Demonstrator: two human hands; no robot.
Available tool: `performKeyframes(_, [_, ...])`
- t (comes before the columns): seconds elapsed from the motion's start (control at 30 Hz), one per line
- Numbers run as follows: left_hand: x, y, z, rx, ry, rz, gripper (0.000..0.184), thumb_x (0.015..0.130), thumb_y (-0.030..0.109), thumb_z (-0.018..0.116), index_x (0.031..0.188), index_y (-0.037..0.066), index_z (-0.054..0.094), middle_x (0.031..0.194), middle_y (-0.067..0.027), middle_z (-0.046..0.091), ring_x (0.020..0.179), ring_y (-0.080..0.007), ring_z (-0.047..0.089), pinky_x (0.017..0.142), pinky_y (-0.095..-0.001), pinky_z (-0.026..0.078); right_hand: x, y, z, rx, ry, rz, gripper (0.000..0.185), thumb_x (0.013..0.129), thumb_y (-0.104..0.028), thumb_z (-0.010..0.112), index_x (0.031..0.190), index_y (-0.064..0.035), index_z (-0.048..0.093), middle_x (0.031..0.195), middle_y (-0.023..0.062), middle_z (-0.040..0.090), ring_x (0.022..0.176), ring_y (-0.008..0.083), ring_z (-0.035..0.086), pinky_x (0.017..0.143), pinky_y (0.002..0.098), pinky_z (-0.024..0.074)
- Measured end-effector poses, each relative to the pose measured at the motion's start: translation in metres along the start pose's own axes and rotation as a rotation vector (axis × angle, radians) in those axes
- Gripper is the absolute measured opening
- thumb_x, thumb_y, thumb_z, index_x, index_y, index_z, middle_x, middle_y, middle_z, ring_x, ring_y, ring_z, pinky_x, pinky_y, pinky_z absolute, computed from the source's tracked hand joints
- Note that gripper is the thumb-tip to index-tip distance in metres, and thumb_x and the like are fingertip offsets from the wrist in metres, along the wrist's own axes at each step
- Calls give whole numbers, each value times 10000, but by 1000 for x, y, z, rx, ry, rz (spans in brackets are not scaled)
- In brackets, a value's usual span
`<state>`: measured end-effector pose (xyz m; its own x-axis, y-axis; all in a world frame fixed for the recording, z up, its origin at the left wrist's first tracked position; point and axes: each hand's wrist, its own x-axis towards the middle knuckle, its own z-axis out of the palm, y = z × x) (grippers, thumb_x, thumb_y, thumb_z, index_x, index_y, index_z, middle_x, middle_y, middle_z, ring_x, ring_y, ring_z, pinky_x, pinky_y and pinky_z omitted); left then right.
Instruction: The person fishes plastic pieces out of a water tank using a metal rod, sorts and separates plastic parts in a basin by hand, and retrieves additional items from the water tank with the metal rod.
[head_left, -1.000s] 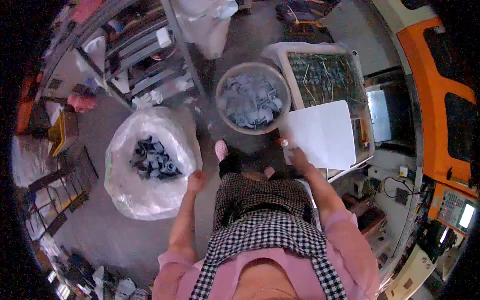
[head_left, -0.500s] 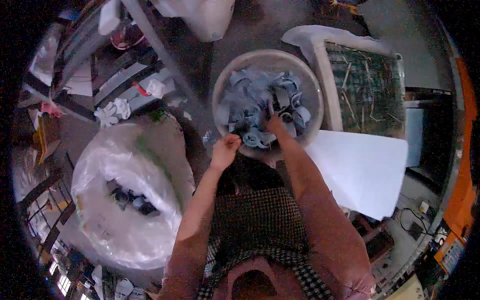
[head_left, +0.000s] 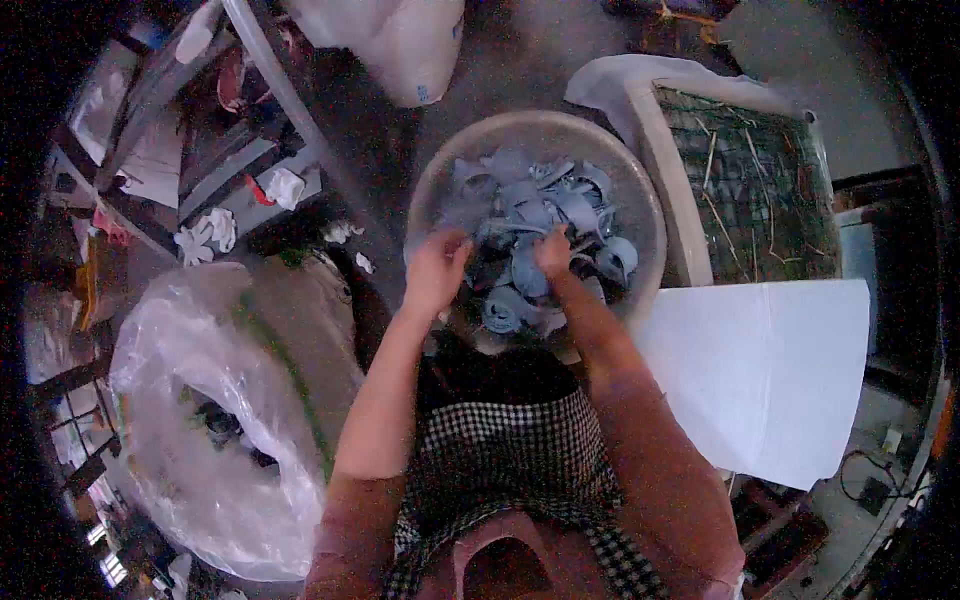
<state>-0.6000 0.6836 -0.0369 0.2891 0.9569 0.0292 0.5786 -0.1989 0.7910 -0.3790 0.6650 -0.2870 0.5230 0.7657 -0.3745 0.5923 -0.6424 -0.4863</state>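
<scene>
A large round basin (head_left: 640, 185) in front of me holds a heap of grey-blue curved pieces, which look like moulded plastic parts. My right hand (head_left: 553, 252) is inside the basin, its fingers closed on a grey curved piece (head_left: 528, 268). My left hand (head_left: 437, 272) hovers at the basin's left side with fingers apart and slightly bent; I see nothing held in it. A ring-shaped grey piece (head_left: 502, 310) lies near the basin's front edge.
A plastic sack (head_left: 170, 400) with dark pieces inside its mouth stands at left. White board (head_left: 760, 370) lies right of the basin, below a framed mesh panel (head_left: 750, 190). A metal frame (head_left: 270, 80) and a pale sack (head_left: 410, 50) are farther back.
My left hand has moved up and in over the basin's left side, its fingers loosening from a pinch. My right hand has shifted slightly within the heap. The whole view has shifted a little.
</scene>
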Motion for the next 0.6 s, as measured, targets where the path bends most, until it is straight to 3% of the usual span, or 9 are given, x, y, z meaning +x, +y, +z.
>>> performKeyframes(0.1, [-6,13,8,216,-176,-108,409,742,226,656,1060,9,518,913,-174,587,863,-324,573,764,-385,457,-22,-4,-38,163,139,-194,709,733,-186,603,1265,42,194,1032,273,493,952,395,513,803,409,429])
performKeyframes(0.17, [-14,45,21,311,113,261,617,701,278,686,1192,31,405,1115,-215,478,1000,-384,480,845,-430,405,-42,-19,-82,233,318,-497,547,745,-145,577,1202,23,329,1057,201,495,990,369,491,850,413,408])
performKeyframes(0.2, [-11,54,24,276,58,322,731,691,330,684,1253,42,315,1255,-238,328,1089,-418,384,883,-451,363,-51,-31,-109,269,318,-698,625,615,-25,629,1163,56,341,1041,235,456,951,418,460,847,438,393])
performKeyframes(0.23, [-10,65,27,279,64,335,731,691,330,684,1253,42,315,1255,-238,328,1089,-418,384,883,-451,363,-64,-44,-133,273,331,-703,625,615,-25,629,1163,56,341,1041,235,456,951,418,460,847,438,393])
performKeyframes(0.37, [-6,110,30,717,-287,376,580,696,398,667,1103,20,499,965,-190,570,899,-338,551,770,-430,437,-103,-76,-191,257,327,-760,568,556,26,607,1078,1,386,1070,215,434,1007,400,419,816,442,383])
performKeyframes(0.43, [-8,136,18,281,-550,-22,384,725,352,637,926,26,609,882,-191,599,847,-337,565,737,-406,437,-114,-83,-215,334,350,-836,449,606,23,595,1005,3,389,997,216,442,928,410,432,815,406,368])
performKeyframes(0.47, [-11,120,29,357,-260,106,375,750,393,604,817,26,635,760,-176,610,735,-337,582,675,-406,443,-122,-82,-227,448,401,-864,419,610,-35,666,946,-18,417,957,189,462,876,387,456,799,395,380])
performKeyframes(0.57, [-11,90,31,151,-13,152,428,762,432,585,790,6,616,733,-158,609,636,-286,585,562,-385,440,-116,-61,-251,560,399,-791,341,632,-100,708,847,-40,450,849,152,509,810,313,509,759,361,400])
performKeyframes(0.6, [-14,96,24,154,-14,157,428,762,432,585,790,6,616,733,-158,609,636,-286,585,562,-385,440,-111,-52,-253,694,275,-569,262,681,-149,701,763,-53,471,732,96,546,732,224,541,703,319,415])
